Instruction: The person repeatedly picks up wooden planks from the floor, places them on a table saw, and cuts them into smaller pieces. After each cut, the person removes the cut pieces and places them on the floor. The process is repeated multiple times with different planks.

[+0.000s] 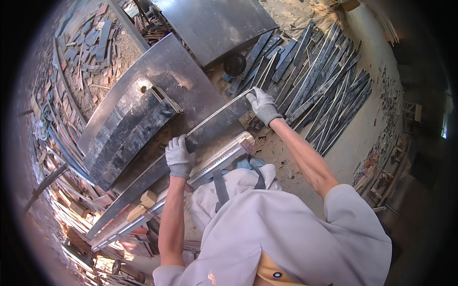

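A long, dark, flat board with a pale edge lies slantwise in front of me. Gloved in light grey, my left hand is closed over its upper edge, partway along. My right hand, in a matching glove, grips its far right end with fingers curled round it. Beyond the left hand, a stack of dark boards rests on the worn metal table. A straight metal rail with a toothed or marked strip runs along the near side, below both hands.
Two wooden blocks sit by the rail's left part. A second metal table stands farther off. Long dark strips are heaped on the floor at right. Broken offcuts cover the far left. A pale cloth with dark straps is close to me.
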### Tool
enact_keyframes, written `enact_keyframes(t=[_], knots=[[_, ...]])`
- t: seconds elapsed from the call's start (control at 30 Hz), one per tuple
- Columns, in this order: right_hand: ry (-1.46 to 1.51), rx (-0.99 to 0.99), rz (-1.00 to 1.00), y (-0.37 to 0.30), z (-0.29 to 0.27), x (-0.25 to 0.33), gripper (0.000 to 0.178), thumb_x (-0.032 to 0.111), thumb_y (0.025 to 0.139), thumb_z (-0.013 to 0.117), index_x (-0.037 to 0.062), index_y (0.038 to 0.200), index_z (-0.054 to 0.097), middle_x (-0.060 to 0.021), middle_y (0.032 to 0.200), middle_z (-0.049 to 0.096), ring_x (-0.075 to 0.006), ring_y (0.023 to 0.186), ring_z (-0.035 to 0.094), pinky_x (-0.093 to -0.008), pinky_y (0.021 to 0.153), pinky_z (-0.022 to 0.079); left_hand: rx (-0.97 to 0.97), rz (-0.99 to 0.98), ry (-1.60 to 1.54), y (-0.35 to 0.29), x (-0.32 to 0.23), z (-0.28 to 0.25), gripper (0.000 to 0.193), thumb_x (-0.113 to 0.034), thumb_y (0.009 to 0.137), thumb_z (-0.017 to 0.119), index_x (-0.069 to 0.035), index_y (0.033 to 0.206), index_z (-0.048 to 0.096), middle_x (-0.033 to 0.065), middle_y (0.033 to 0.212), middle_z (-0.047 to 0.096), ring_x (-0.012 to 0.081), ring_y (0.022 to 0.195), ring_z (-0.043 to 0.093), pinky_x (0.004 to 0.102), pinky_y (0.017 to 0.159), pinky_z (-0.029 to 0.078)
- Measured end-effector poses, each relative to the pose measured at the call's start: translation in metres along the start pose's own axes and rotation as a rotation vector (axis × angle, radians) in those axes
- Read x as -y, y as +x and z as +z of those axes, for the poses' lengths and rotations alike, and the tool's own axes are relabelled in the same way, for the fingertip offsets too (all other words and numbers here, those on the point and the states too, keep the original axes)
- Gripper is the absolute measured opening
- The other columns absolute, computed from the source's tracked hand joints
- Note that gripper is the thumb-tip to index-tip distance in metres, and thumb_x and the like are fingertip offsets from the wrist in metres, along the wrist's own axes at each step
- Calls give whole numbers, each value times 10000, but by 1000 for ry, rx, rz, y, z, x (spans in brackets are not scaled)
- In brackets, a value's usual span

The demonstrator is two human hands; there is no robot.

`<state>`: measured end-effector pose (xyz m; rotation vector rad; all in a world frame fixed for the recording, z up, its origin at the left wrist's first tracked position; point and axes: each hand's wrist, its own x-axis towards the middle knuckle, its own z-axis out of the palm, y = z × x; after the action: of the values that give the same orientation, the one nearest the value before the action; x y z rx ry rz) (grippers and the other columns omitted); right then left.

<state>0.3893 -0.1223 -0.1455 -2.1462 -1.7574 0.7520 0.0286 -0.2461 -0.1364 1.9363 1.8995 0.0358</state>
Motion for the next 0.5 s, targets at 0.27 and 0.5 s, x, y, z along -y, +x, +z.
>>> enact_keyframes(t=[0.27,0.5], knots=[[336,209,35,-25,65,12,293,248,1068,645,32,1244,735,-230,1076,765,-345,954,730,-407,910,556,100,-101,120,-29,25,-20,858,-319,683,899,-109,1456,594,159,1265,630,373,1199,596,502,1008,497],[43,274,182,-44,71,43,519,302,1059,629,-21,1464,611,-337,1204,717,-497,1154,684,-519,1025,538,164,-87,190,-27,38,-22,758,-340,705,880,-76,1372,633,161,1245,626,358,1199,599,499,986,501]])
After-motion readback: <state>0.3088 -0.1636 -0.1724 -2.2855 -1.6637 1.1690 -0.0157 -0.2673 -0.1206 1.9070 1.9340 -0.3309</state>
